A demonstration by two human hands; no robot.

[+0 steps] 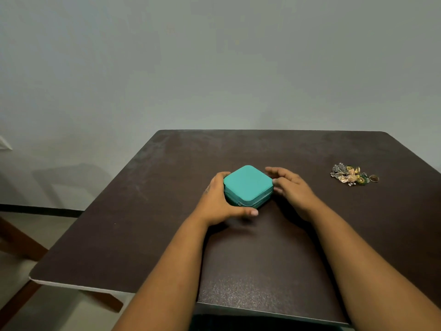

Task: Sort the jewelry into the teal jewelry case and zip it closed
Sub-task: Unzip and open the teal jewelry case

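Teal case (pixel 248 185) mid-table (pixel 148 235), zipped. Left hand (pixel 220 201) grips its left side; right hand (pixel 290 187) loose-fingered, touching right side. Jewelry (pixel 350 175) near right edge. Hold steady, unzip slowly.

Bare counter (pixel 310 149) between the teal jewelry case (pixel 248 183) and the jewelry pile (pixel 350 174), open to pass. Case flanked closely by left hand (pixel 219 199) and right hand (pixel 291 189).

Dark brown table (pixel 262 259) set against a plain wall, closed teal case (pixel 248 183) placed near its middle, small heap of jewelry (pixel 350 175) laid far right, ring (pixel 374 178) just beside it
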